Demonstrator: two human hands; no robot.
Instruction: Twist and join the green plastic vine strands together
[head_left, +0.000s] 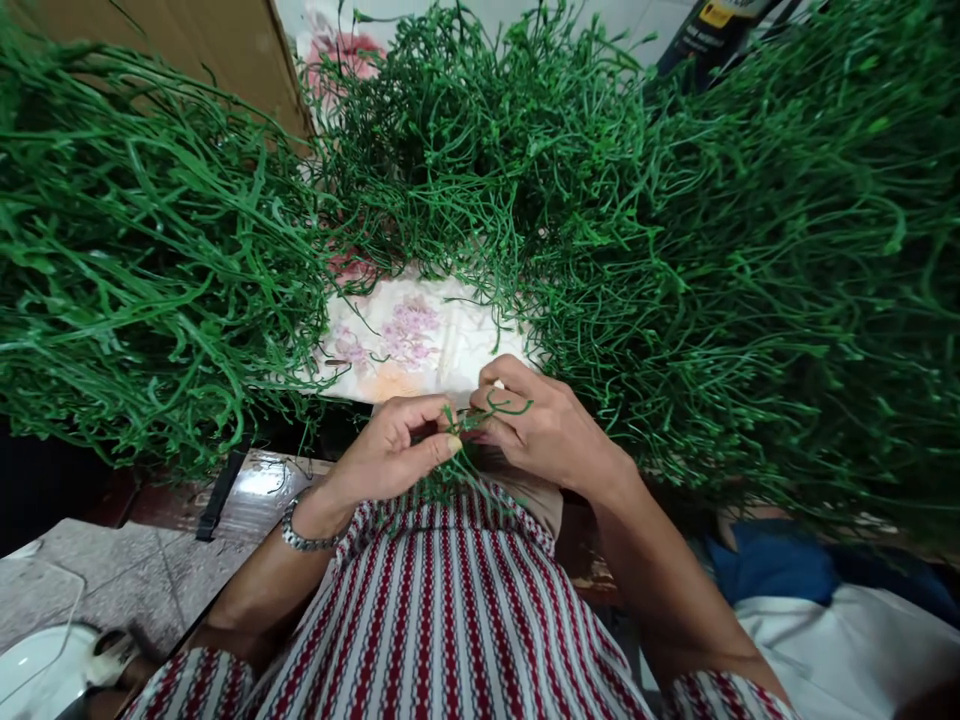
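Observation:
My left hand [397, 445], with a metal bracelet at the wrist, pinches thin green plant stems [466, 468] between thumb and forefinger above my lap. Close beside it, my right hand [551, 425] has its fingers curled around the other end of the stems, and a curled green tip shows over its fingers. Something small and white sits at the right forefinger; I cannot make out what it is. Both hands are just in front of a white floral cloth [409, 330] with a few loose green bits on it. The stems look like plastic foliage.
Large heaps of similar stems lie at the left [135, 270], the back [480, 130] and the right [735, 300]. A cardboard box [247, 50] stands back left, a dark container with a yellow label [712, 40] back right. Blue fabric [780, 565] and white fabric [862, 640] show lower right.

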